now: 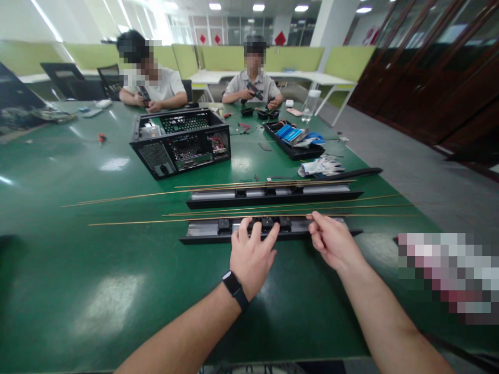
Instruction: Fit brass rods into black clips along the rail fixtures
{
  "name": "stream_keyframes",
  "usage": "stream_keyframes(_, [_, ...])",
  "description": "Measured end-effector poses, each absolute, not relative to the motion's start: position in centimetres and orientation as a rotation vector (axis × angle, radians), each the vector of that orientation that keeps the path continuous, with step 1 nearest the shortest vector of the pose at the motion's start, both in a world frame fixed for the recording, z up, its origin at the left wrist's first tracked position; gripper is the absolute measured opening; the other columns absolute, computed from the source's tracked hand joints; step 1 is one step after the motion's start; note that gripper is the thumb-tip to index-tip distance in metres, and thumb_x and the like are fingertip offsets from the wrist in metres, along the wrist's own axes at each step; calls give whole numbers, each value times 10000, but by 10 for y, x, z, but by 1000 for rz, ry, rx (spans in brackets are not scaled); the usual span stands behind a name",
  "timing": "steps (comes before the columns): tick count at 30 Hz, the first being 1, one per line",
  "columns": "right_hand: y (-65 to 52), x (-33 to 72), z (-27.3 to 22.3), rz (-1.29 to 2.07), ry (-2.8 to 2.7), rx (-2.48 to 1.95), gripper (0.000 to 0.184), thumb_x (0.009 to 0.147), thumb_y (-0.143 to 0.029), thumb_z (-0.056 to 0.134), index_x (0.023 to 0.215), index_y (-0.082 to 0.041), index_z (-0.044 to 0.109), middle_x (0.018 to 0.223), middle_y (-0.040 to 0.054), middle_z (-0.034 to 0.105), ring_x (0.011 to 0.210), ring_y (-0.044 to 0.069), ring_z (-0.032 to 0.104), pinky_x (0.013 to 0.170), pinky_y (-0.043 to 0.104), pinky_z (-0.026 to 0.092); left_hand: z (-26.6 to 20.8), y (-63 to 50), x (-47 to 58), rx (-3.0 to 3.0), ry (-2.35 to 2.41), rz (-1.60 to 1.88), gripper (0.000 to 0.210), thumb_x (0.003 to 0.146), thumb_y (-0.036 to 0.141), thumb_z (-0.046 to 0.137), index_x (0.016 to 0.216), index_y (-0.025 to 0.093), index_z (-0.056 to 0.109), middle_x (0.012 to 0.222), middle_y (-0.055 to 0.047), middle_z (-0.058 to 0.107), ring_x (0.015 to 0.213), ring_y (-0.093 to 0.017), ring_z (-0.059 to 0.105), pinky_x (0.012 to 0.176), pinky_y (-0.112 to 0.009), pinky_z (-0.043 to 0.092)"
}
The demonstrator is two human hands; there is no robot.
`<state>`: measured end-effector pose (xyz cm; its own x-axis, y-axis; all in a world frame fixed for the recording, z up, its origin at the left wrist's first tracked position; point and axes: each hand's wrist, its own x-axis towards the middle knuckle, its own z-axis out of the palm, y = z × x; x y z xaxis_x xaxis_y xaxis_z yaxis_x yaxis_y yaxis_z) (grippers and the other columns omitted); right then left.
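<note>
My left hand (252, 259), wearing a black watch (235, 289), reaches over the near black-and-silver channel (202, 229). Its fingers are spread, the tips at the small black blocks (224, 224) seated in the channel. With thumb and forefinger, my right hand (331, 241) pinches a thin brass-coloured rod (128, 223) above the channel's right part. Several similar rods lie lengthwise along both channels. Behind stands a second channel (327, 195) with black blocks in it and rods across its top. My left fingers partly hide the middle blocks.
An open black computer case (179, 145) stands at the back left. A black tray (300, 152) with blue items, white gloves (322, 167) and a clear bottle (311, 105) are at the back right. Two people (154, 83) sit across the green table (78, 259), handling tools or parts.
</note>
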<state>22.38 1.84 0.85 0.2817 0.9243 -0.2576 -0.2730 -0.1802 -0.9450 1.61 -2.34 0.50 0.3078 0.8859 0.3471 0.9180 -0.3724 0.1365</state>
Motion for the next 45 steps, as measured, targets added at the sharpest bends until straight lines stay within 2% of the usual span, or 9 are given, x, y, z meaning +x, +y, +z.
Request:
stream_keyframes(12, [19, 224, 8, 1249, -698, -1325, 344, 782, -447, 769, 900, -142, 665, 556, -21, 578, 273, 44, 370, 246, 154, 174, 4, -23, 16, -2461, -1705, -566, 669, 826, 390, 719, 1436, 418, 444, 1295, -73, 515, 1352, -360, 335, 1015, -531, 420])
stream_keyframes(18, [18, 224, 8, 1227, -689, -1321, 293, 814, -411, 741, 886, -141, 652, 545, -24, 573, 268, 47, 368, 248, 155, 183, 5, -23, 16, -2464, -1708, -564, 666, 829, 392, 716, 1436, 424, 443, 1295, -72, 517, 1355, -361, 334, 1013, -536, 423])
stream_keyframes(45, [19, 225, 6, 1246, -673, -1302, 284, 815, -398, 745, 891, -138, 657, 542, -25, 573, 268, 44, 364, 248, 152, 190, 4, -23, 16, -2459, -1701, -564, 657, 831, 383, 716, 1433, 413, 455, 1287, -84, 522, 1353, -368, 338, 996, -543, 432])
